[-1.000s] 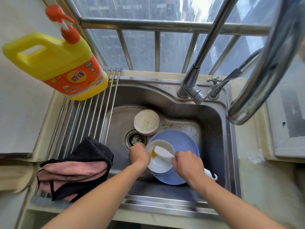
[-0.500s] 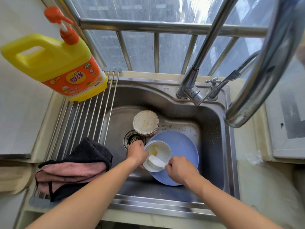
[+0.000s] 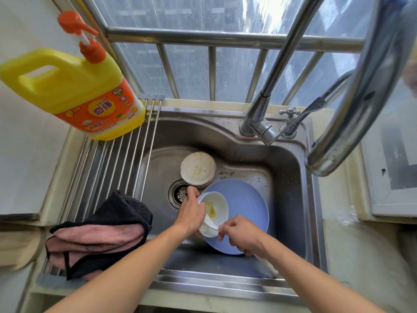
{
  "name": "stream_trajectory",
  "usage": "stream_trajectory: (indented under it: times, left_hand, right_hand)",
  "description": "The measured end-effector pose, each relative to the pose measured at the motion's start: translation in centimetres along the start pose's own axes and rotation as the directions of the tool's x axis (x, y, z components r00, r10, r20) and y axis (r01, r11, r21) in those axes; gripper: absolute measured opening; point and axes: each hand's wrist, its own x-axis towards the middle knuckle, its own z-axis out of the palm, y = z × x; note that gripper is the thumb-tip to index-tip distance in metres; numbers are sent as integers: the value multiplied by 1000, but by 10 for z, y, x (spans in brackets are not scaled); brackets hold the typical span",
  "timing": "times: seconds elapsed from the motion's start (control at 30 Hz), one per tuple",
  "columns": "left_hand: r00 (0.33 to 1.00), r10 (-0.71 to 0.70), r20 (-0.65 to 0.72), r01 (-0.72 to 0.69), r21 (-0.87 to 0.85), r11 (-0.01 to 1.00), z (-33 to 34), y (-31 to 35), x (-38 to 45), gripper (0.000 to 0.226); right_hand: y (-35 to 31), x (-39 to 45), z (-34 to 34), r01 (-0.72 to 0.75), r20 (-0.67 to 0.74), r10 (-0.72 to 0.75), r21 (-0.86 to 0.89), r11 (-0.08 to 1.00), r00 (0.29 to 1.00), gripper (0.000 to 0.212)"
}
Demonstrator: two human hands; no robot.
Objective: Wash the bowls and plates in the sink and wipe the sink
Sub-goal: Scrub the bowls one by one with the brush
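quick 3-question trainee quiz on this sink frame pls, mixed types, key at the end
1. True or false: the white bowl is tilted over the blue plate.
2. What does the right hand hold? A) cloth B) brush C) detergent bottle
3. Fill in: the stack of small dishes sits just behind the ____.

Key: 1 true; 2 B, the brush; 3 drain.

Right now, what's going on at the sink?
A person is scrubbing a white bowl over the sink. The left hand grips the bowl's rim and tilts it above a blue plate; the right hand holds a brush at the bowl's near edge. Yellow residue shows inside. Soiled plates sit stacked by the drain.
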Motion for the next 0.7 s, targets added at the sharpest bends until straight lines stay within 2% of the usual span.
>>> stream_trajectory:
  times: [0.03, 0.07, 0.1, 0.17, 0.2, 0.27, 0.33, 0.4, 0.47, 0.5, 0.53, 0.57, 0.6, 0.63, 0.67, 0.7]
  left_hand:
    - [999, 43, 29, -44, 53, 998, 1, -3, -1, 28]
    - [995, 68, 72, -74, 86, 994, 2, -5, -2, 36]
    - [989, 95, 111, -109, 132, 985, 2, -7, -2, 44]
    - [975, 146, 170, -183, 235, 955, 3, -7, -1, 48]
    - [970, 168, 176, -210, 259, 943, 3, -5, 0, 46]
    - [973, 171, 154, -200, 203, 958, 3, -2, 3, 38]
    - [981, 134, 140, -147, 91, 985, 4, -2, 7, 37]
    - [984, 129, 122, -133, 28, 991, 4, -5, 8, 37]
    - [991, 111, 74, -109, -39, 993, 4, -8, 9, 35]
    - [992, 110, 58, -107, -56, 993, 4, -9, 8, 35]
    - [993, 105, 55, -101, -60, 993, 4, -10, 7, 35]
    - [993, 103, 55, -100, -64, 993, 3, -10, 6, 35]
    - [994, 98, 59, -93, -71, 993, 3, -10, 7, 35]
    - [992, 103, 67, -99, -62, 993, 4, -9, 7, 34]
    - [990, 112, 86, -109, -39, 993, 4, -7, 7, 35]
    - [987, 123, 101, -123, -6, 992, 5, -5, 6, 35]
  right_hand:
    - [2, 1, -2, -3, 22, 3, -24, 1000, 1000, 30]
    - [4, 2, -5, 18, 10, -16, -125, 992, 1000, 29]
    - [6, 3, -7, 49, -32, -61, -297, 954, 998, 29]
    - [12, 6, -7, 58, -161, -224, -674, 737, 961, 29]
    - [12, 4, -6, 22, -219, -306, -781, 624, 927, 26]
    - [11, 2, 1, -23, -254, -402, -867, 498, 880, 21]
    - [14, 2, 11, -36, -274, -379, -848, 529, 884, 21]
    - [10, 1, 16, 32, -279, -310, -695, 718, 909, 28]
    - [5, 4, 13, 138, -195, -219, -361, 922, 956, 33]
    - [2, 3, 11, 125, -130, -147, -169, 978, 981, 33]
    - [2, 2, 7, 92, -90, -96, -51, 994, 991, 32]
    - [2, 4, 3, 77, -85, -81, -52, 996, 993, 32]
    - [3, 5, -2, 79, -117, -102, -183, 980, 988, 32]
    - [3, 6, -6, 78, -174, -160, -401, 913, 972, 31]
    - [4, 6, -8, 44, -230, -238, -626, 779, 944, 29]
    - [2, 4, -8, 7, -257, -328, -778, 629, 909, 24]
